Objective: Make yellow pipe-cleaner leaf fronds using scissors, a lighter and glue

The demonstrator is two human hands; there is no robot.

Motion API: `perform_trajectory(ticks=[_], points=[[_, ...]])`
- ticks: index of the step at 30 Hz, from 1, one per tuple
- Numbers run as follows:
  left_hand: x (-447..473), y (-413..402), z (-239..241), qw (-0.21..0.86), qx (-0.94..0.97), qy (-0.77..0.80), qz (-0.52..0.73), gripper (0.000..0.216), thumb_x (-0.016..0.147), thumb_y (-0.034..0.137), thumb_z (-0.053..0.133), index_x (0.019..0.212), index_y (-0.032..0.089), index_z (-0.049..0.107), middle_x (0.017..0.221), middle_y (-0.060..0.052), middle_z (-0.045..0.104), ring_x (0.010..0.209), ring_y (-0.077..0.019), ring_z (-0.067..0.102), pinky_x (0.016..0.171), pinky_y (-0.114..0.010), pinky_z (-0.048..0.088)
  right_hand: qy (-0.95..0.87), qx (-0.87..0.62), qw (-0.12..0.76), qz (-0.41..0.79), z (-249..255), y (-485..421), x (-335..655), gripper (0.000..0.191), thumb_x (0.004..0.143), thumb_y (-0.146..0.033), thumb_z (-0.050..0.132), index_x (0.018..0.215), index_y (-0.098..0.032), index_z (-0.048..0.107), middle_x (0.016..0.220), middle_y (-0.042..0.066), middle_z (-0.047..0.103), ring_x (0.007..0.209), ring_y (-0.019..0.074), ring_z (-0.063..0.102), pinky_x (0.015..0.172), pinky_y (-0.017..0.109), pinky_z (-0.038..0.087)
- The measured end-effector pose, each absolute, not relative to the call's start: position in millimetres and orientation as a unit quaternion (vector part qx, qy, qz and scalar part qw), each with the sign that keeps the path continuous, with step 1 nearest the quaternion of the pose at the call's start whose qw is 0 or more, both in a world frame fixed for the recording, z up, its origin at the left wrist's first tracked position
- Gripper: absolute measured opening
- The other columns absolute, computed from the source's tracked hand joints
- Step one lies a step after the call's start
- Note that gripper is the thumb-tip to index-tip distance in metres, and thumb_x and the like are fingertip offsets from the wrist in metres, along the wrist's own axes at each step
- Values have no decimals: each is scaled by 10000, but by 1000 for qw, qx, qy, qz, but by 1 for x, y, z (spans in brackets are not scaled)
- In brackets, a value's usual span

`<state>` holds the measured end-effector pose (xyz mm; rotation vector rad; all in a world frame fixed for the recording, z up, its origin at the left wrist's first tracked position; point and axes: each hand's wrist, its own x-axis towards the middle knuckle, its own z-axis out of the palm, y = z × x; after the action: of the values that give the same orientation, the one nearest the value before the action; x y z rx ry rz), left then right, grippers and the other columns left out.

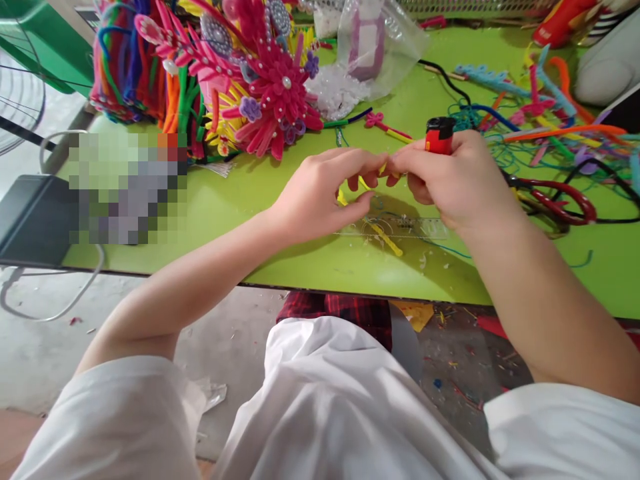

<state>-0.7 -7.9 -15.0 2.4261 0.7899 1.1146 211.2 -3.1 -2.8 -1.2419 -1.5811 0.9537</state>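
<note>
My right hand [457, 177] is closed around a red lighter [439, 141] with a black top, which sticks up above the fist. Its fingertips meet those of my left hand [320, 190] over the table. Between and under the left fingers show bits of a yellow pipe cleaner [342, 198], mostly hidden by them; the left thumb stands apart below. Under the hands lie a short yellow pipe cleaner piece [387, 240] and a clear ruler [433, 229]. To the right rest red-handled scissors [570, 203].
Fuzzy pink flowers [286, 83] and bundled pipe cleaners [127, 67] stand at the back left. A plastic bag [393, 40] lies behind the hands. Tangled threads and pipe cleaner pieces [550, 127] cover the right side. A dark box [37, 220] sits at the left edge.
</note>
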Motion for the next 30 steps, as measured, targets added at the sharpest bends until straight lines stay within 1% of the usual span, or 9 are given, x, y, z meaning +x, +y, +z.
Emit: perform_trajectory(ticks=[4,7,10,15,18,20,22,25,30], points=[[-1,-9,-15,178,860,291,379,452,886,176,598,1328,230,679,1000,-52,767,797,-148,686,706,-290,569,-585,-492,433,477,1,-4,207,389,825,-436,814,618,-210,573,493,-40,410,404,52,254,358,258,150],[-2,-9,-16,116,879,306,348,522,883,206,603,1401,244,656,1024,-67,768,881,-193,702,742,-323,568,-565,-493,431,501,4,-5,205,360,810,-348,809,607,-206,548,603,0,566,422,55,297,349,282,161],[-3,-8,-18,87,887,319,322,558,884,237,607,1440,265,639,1018,-67,768,941,-219,711,747,-329,560,-554,-502,428,508,4,-6,204,329,838,-309,763,627,-207,532,722,21,647,411,51,298,344,295,156],[-2,-12,-17,126,880,320,327,580,889,225,588,1468,264,618,1001,-52,769,802,-164,688,685,-295,539,-560,-493,419,517,2,-6,206,323,885,-273,710,640,-215,508,644,-12,554,396,53,273,350,293,165],[-2,-13,-11,138,871,320,348,510,897,231,600,1400,279,675,961,-45,768,747,-153,667,696,-302,556,-615,-492,410,460,1,-6,210,290,926,-315,716,679,-210,604,484,-57,357,399,68,259,390,283,183],[-3,-12,-9,149,861,320,365,437,918,251,611,1341,292,713,925,-38,765,705,-143,651,701,-305,567,-667,-495,400,388,3,-7,212,232,937,-327,726,746,-199,697,453,-68,292,412,67,249,429,276,195],[-4,-10,-8,155,850,321,387,352,943,285,628,1273,292,750,891,-35,763,679,-133,642,706,-307,572,-702,-498,392,325,6,-9,213,189,922,-298,745,766,-191,747,464,-59,337,438,65,269,469,274,241],[-2,-9,-9,162,830,331,419,269,964,333,647,1192,290,784,896,-40,771,703,-133,659,708,-313,579,-728,-489,399,266,9,-12,212,195,913,-291,750,743,-199,770,547,-20,527,511,97,409,526,287,339],[1,-4,-14,279,773,353,447,242,966,383,670,1143,270,791,992,-57,792,818,-160,716,655,-300,596,-743,-490,427,163,6,-13,212,178,910,-395,759,836,-237,795,689,23,688,644,187,583,605,342,436]])
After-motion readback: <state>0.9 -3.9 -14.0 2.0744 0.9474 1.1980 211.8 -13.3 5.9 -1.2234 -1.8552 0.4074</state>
